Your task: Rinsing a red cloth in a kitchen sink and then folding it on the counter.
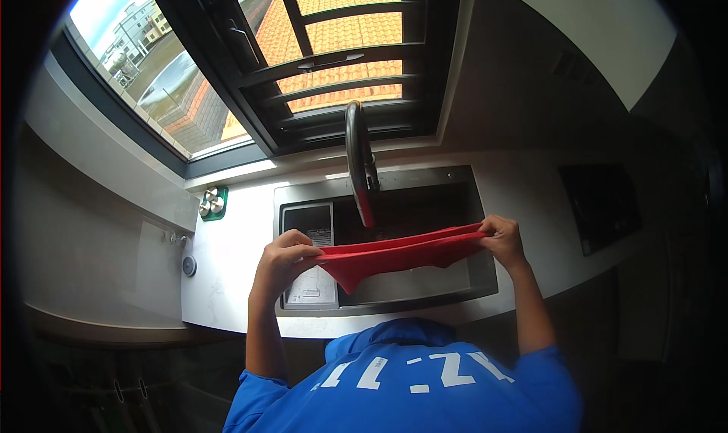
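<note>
A red cloth [398,254] is stretched between my two hands above the kitchen sink [483,285]. My left hand [287,256] pinches its left end, over the inset tray [310,293] on that side of the basin. At the other end, my right hand [503,237] grips the cloth near the sink's right rim. The cloth looks folded along its length, with its lower edge hanging unevenly. Behind it arches a dark faucet [355,148] with a red tip, its spout pointing down into the basin. Part of the basin is hidden by the cloth.
On the left counter [239,279] stand a green tray [222,212] with several metal-topped containers and a small round grey object [189,266] by the wall. A dark cooktop-like panel [600,205] lies on the right counter. A dark-framed barred window [341,57] rises behind the faucet.
</note>
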### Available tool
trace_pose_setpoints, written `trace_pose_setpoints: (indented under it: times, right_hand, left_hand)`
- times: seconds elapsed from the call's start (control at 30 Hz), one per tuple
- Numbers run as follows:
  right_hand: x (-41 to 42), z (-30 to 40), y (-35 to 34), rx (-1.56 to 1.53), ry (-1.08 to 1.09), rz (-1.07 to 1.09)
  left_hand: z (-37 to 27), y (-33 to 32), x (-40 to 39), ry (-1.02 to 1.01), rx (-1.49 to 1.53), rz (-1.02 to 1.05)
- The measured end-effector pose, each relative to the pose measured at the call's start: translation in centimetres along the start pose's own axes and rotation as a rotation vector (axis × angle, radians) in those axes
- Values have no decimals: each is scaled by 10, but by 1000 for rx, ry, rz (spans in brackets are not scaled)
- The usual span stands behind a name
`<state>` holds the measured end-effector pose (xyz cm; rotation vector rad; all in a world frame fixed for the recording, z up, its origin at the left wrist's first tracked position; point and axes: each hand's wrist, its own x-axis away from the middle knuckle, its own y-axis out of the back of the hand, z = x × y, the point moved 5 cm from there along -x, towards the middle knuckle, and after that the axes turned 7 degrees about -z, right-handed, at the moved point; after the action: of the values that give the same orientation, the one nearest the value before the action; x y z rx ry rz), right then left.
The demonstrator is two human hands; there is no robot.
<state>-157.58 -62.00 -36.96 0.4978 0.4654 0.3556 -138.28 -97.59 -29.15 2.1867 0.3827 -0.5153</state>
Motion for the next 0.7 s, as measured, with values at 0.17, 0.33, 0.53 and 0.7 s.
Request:
trace_pose_setpoints:
  times: [0.17,0.33,0.53,0.7]
  right_hand:
    - [-6,6,10,-98,55,-51]
    - [-10,37,14,86,210,-3]
    - [-8,22,9,-66,57,72]
    - [-8,13,7,30,83,124]
  left_hand:
    - [4,-5,4,-11,-15,96]
    - [4,-8,8,-46,-251,114]
    - [11,-8,8,-20,-269,60]
    - [12,-8,11,25,-230,49]
